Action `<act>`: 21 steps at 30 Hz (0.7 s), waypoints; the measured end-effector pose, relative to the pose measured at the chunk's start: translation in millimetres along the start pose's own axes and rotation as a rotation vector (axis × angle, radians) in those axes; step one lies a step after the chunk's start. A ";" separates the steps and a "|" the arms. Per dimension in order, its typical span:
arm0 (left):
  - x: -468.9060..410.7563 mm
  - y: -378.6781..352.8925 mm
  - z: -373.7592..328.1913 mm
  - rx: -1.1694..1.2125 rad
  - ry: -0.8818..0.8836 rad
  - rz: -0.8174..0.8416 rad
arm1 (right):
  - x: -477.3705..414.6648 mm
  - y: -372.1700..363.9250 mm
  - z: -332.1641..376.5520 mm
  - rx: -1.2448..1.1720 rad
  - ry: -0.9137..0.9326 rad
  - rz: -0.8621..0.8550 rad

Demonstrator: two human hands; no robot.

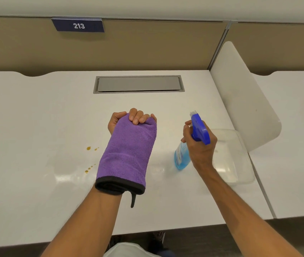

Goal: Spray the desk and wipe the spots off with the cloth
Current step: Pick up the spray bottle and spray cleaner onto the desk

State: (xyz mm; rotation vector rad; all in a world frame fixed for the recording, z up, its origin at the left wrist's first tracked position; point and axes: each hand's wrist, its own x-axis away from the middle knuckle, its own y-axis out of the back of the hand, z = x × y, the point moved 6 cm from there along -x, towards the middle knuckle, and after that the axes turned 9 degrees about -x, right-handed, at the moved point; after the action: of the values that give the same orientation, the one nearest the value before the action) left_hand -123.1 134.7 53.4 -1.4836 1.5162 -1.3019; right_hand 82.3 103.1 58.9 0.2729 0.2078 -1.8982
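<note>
My left hand [134, 117] is raised over the middle of the white desk [36, 117], fingers clenched on a purple cloth [129, 153] with a black hem that drapes down over the wrist. My right hand [199, 145] grips a spray bottle [181, 156] of blue liquid by its neck, the blue trigger head [200, 129] pointing away and slightly left. Small yellow-brown spots [89, 148] lie on the desk left of the cloth, with another short trail of spots [89, 169] lower down.
A clear plastic tub [234, 160] sits on the desk right of the bottle. A grey cable hatch [138, 84] is set into the desk's far side. A white divider [243, 93] bounds the right side; a tan partition carries a sign [78, 25] reading 213.
</note>
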 end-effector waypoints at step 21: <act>0.4 -10.8 2.5 -0.016 0.019 -0.011 | 33.2 33.6 -0.2 0.123 -0.139 -0.005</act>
State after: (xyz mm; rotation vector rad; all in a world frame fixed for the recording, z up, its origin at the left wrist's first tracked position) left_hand -117.3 135.2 62.8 -1.4954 1.5361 -1.3168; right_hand 103.3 62.0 48.7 0.2219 -0.0021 -1.9299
